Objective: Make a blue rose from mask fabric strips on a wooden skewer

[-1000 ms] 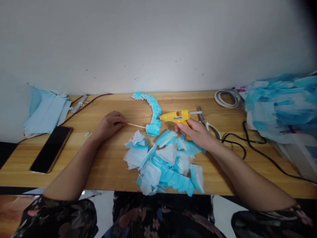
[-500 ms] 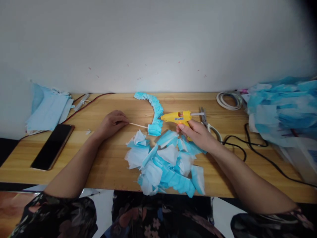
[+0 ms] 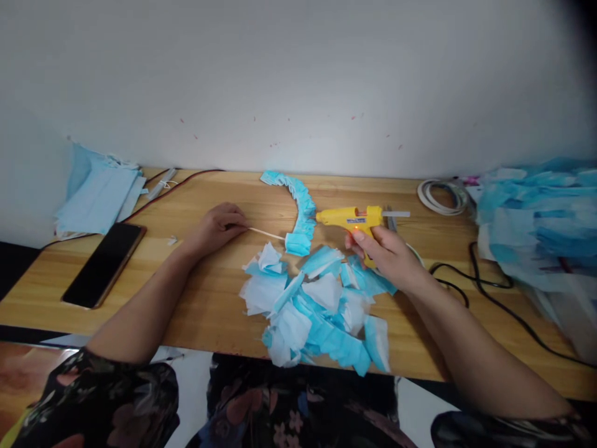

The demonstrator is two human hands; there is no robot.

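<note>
My left hand (image 3: 224, 224) pinches one end of a thin pale wooden stick (image 3: 265, 234). At the stick's other end lies a blue piece of pleated fabric (image 3: 297, 243), joined to or touching a curved, ruffled blue strip (image 3: 303, 202). In my right hand (image 3: 382, 249) is a yellow glue gun (image 3: 347, 216) with a clear glue stick out of its back; its nozzle points left, close to the strip's outer edge. Whether the nozzle touches it I cannot tell. Just below lies a loose heap of cut blue and white fabric pieces (image 3: 321, 317).
Flat blue face masks (image 3: 96, 193), a phone (image 3: 105, 264) and a bundle of clear sticks (image 3: 161, 183) are at left. Tape rolls (image 3: 441, 197), a black cord (image 3: 513, 305) and a large blue fabric pile (image 3: 541, 214) stand right. My right hand partly hides scissors (image 3: 414, 252).
The whole view has shifted slightly. My right hand has drawn the glue gun a little to the right, away from the strip. My left hand still holds the stick.
</note>
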